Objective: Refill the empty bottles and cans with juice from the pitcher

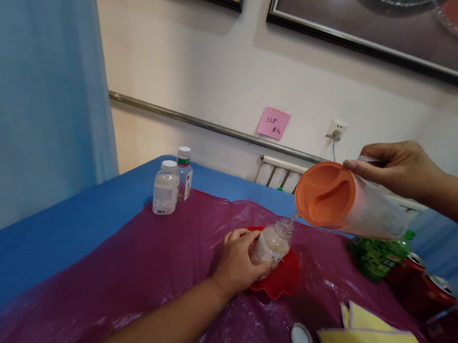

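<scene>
My left hand (238, 263) is wrapped round a small clear bottle (271, 242) of pale liquid, holding it tilted over a red dish (281, 280). My right hand (398, 169) grips a clear pitcher (353, 204) with an orange lid, tipped sideways so its spout meets the bottle's open mouth. A thin stream runs from the spout into the bottle. A white bottle cap (301, 338) lies on the purple plastic sheet (140, 267) near me.
Two capped bottles (171, 184) stand at the far left of the blue table (48, 235). Yellow cloths (363, 335), a green packet (375, 255) and red cans (421, 286) lie at the right. A wall with framed pictures and a pink note (273, 122) is behind.
</scene>
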The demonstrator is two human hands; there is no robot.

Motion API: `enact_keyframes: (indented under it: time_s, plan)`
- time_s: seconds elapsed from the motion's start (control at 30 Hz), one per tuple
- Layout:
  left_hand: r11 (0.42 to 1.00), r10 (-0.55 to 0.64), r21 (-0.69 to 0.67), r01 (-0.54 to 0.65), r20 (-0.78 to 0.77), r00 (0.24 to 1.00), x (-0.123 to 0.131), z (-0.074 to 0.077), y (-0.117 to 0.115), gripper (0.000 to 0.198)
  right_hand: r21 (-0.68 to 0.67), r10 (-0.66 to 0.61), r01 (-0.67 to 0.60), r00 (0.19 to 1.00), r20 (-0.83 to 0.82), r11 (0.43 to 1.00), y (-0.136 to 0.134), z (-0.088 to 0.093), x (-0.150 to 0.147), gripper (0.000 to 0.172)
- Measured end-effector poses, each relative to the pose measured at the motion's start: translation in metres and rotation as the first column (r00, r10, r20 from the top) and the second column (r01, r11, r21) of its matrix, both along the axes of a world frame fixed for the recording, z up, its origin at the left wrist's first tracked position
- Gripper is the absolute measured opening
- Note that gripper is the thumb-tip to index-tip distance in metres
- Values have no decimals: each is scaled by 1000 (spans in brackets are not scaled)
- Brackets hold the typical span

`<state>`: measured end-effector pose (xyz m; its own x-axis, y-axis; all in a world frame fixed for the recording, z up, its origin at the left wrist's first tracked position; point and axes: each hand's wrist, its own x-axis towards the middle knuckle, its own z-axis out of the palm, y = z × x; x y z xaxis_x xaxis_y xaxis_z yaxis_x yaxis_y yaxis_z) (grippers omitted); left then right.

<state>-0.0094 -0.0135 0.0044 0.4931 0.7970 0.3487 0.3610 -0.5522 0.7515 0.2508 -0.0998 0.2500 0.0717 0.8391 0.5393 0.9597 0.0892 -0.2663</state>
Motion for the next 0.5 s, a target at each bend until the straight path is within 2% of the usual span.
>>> enact_keyframes:
  time_s: [0.5]
  plan:
    - [1000, -4, -7, 4, 1, 1000, 0, 0, 0, 71, -3, -10, 10, 1000, 12, 1000, 0, -1, -3, 68]
